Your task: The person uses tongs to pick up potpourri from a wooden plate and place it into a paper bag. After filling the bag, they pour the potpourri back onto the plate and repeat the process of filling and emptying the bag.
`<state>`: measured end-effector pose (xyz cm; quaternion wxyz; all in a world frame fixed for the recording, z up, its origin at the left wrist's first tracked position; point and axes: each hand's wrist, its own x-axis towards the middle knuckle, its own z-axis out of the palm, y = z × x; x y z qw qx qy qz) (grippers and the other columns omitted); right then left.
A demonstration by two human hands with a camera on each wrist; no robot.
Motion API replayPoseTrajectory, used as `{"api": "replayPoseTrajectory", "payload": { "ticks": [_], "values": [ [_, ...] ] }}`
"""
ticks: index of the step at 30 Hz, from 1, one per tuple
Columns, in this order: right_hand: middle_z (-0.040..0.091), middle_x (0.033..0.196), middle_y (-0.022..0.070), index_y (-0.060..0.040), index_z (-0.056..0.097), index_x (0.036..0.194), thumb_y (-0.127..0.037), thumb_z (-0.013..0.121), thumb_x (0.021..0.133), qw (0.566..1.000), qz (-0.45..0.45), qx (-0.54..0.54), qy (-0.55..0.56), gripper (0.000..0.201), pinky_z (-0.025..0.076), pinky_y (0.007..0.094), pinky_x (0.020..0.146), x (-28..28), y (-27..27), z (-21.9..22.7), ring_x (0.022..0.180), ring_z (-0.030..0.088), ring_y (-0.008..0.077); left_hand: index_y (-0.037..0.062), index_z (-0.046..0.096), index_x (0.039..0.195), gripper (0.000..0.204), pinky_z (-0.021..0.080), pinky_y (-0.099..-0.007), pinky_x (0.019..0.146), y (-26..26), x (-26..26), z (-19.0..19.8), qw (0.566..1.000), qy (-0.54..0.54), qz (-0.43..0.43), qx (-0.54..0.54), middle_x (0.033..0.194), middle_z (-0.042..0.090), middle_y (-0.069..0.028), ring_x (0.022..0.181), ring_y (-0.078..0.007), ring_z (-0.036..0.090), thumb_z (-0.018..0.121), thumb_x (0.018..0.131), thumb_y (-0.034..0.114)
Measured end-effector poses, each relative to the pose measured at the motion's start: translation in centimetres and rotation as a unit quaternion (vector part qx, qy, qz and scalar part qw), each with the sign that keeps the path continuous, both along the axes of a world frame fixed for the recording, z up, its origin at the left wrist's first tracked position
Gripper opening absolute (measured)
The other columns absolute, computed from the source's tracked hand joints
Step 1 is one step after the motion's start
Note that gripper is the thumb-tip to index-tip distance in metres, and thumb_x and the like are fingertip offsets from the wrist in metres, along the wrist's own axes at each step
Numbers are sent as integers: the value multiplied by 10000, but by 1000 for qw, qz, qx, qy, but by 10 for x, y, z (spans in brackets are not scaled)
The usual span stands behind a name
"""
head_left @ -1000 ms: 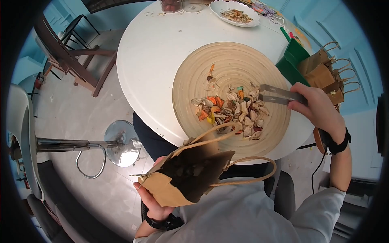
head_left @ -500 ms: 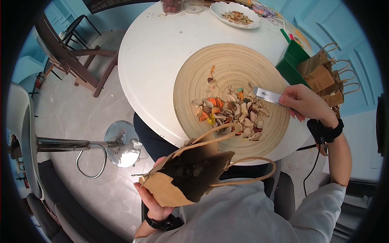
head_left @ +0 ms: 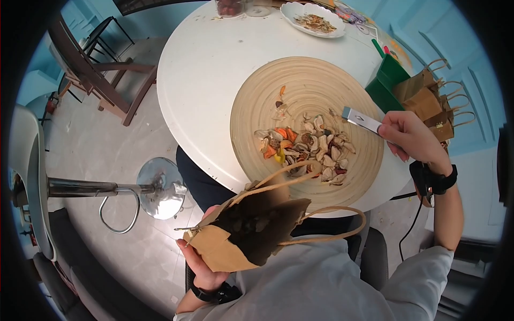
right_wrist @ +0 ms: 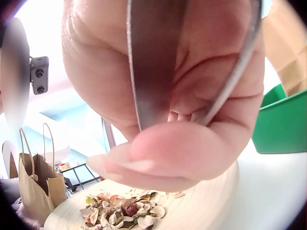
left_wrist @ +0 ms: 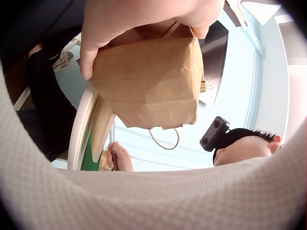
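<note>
My left hand grips the side and base of a brown paper bag, tilted with its mouth toward the plate; dark contents inside are unclear. The left wrist view shows fingers and thumb round the bag. My right hand pinches metal tongs over the right part of a round wooden plate. Dried petals in cream, orange and yellow lie on it, left of and below the tongs' tip. In the right wrist view the tongs' two arms stand apart; their tips are hidden.
A green bin and several paper bags stand at the table's right edge. At the back are a white dish of small dried pieces and a jar of red items. A stool is at left.
My right hand and the tongs have turned, showing the tongs' flat outer side, and lately shifted a little right. My left hand and the bag have hardly moved.
</note>
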<state>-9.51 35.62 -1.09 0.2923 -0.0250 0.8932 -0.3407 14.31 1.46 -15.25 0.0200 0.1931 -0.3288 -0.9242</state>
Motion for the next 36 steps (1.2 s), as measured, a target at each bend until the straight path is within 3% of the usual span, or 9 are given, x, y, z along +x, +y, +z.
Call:
{"api": "replayPoseTrajectory", "payload": {
  "ticks": [12, 19, 25, 28, 31, 33, 35, 36],
  "values": [
    [533, 546, 4, -5, 562, 778, -259, 588, 987, 996, 73, 38, 18, 330, 383, 242, 408, -12, -27, -13, 428, 494, 72, 18, 344, 1471, 981, 356, -434, 1123, 0, -1, 2, 1000, 8, -10, 13, 1462, 443, -160, 1334, -293, 448, 303, 883, 802],
    [529, 543, -4, -9, 552, 771, -235, 592, 981, 997, 66, 28, 7, 311, 379, 239, 406, -11, -32, -9, 428, 493, 71, 18, 349, 1468, 979, 360, -433, 1121, 1, -3, 2, 1000, 3, -1, 9, 1456, 449, -159, 1332, -292, 450, 306, 883, 802],
    [550, 564, -9, -3, 584, 835, -206, 597, 975, 998, 44, -44, -22, 247, 376, 215, 414, 9, -35, 21, 438, 491, 51, 3, 346, 1469, 986, 349, -425, 1126, 0, -3, 4, 1000, -6, -4, -8, 1451, 454, -160, 1327, -286, 451, 303, 887, 798],
    [604, 645, 0, -4, 635, 961, -148, 623, 953, 979, 134, -123, -94, 144, 397, 200, 443, 33, -46, 34, 498, 519, 38, -3, 342, 1469, 987, 344, -424, 1128, 1, -2, 2, 1000, -2, 0, -13, 1450, 454, -158, 1326, -286, 451, 302, 890, 795],
    [605, 658, -4, -9, 630, 936, -152, 623, 954, 989, 97, -94, -66, 144, 401, 187, 455, 32, -51, 40, 522, 513, 23, 2, 338, 1472, 984, 355, -421, 1119, 1, -2, 3, 1000, 4, 3, 1, 1449, 455, -156, 1323, -282, 455, 296, 892, 795],
    [584, 631, 33, 5, 616, 911, -169, 645, 940, 995, 66, -65, -34, 179, 407, 234, 484, 21, -45, 27, 540, 532, 72, 6, 342, 1472, 982, 368, -413, 1109, 0, -2, 1, 999, 8, 2, 34, 1445, 461, -155, 1319, -275, 460, 291, 892, 796],
    [558, 617, 97, 14, 594, 886, -198, 667, 920, 956, 170, 109, 212, 226, 411, 306, 526, 9, -36, 10, 562, 559, 172, 7, 342, 1472, 984, 372, -409, 1105, 1, -4, 4, 1000, 8, -1, 20, 1444, 463, -154, 1317, -272, 462, 290, 891, 798],
    [543, 637, 149, 12, 583, 877, -234, 677, 908, 959, 161, 115, 203, 265, 408, 363, 565, 8, -37, 7, 589, 559, 263, 8, 343, 1473, 985, 377, -406, 1101, 1, -4, 4, 1000, 6, -6, 6, 1442, 464, -154, 1316, -269, 464, 288, 889, 800]
  ]
}}
